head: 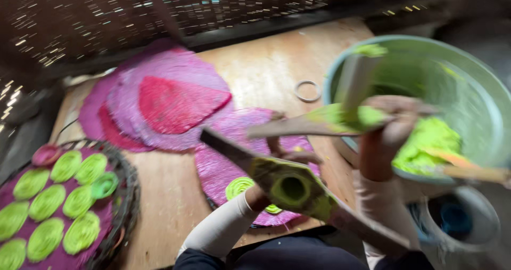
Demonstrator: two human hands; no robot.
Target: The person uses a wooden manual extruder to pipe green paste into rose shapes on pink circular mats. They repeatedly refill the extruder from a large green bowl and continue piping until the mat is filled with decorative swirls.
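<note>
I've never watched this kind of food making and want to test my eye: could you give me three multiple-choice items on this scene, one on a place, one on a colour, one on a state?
1. Where is the tray of green spirals?
A. bottom left
B. inside the basin
C. top right

2. What colour is the dough in the basin?
A. red
B. bright green
C. white

3. What is the right hand doing?
A. resting flat on the table
B. gripping a dough-smeared wooden piece
C. holding the metal ring

Answers:
1 A, the tray sits at the lower left edge.
2 B, a green mass lies inside the basin.
3 B, its fingers wrap the wood beside the basin.
</note>
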